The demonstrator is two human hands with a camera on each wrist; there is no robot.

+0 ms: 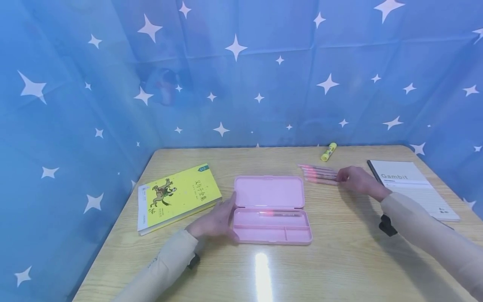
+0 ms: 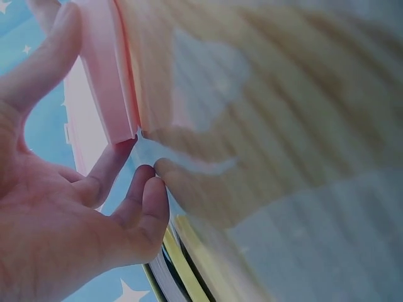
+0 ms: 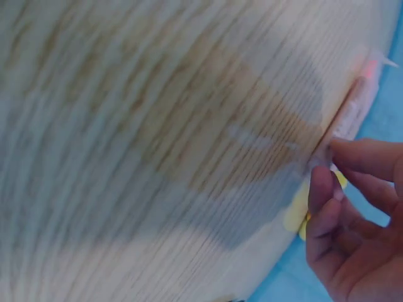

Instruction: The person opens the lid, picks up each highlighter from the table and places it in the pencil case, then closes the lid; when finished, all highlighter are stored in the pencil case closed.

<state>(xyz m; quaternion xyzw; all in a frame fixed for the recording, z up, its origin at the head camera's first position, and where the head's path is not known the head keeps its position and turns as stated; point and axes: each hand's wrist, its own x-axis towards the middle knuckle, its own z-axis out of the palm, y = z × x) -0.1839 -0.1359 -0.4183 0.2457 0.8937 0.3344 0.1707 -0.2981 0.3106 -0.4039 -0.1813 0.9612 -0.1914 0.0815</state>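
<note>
At the left edge of the pink pencil case (image 1: pixel 260 233) rests the left hand (image 1: pixel 216 220), its thumb near the front corner and its fingers spread toward the hinge; it touches rather than grips, probably to keep the case from sliding. Well apart from it, the right hand (image 1: pixel 356 180) appears to pinch, by thumb and finger, the right end of a pen in the row of pens (image 1: pixel 318 174); which pen, I cannot tell. The end is perhaps chosen because it lies nearest to this hand.

These pens lie side by side on the table (image 1: pixel 328 260), behind and right of the case. Their long axes run nearly left to right, with the pinkish ends pointing left. One single pen (image 1: pixel 284 214) lies in the long rear compartment, parallel to the hinge, its pink part also leftward. The lid (image 1: pixel 269 191) is folded back, away from the person.

Farther out are a yellow book (image 1: pixel 185 195) at left, a glue stick (image 1: pixel 328 152) behind the pens, and a notebook (image 1: pixel 407 178) at right, partly covered by the arm.
</note>
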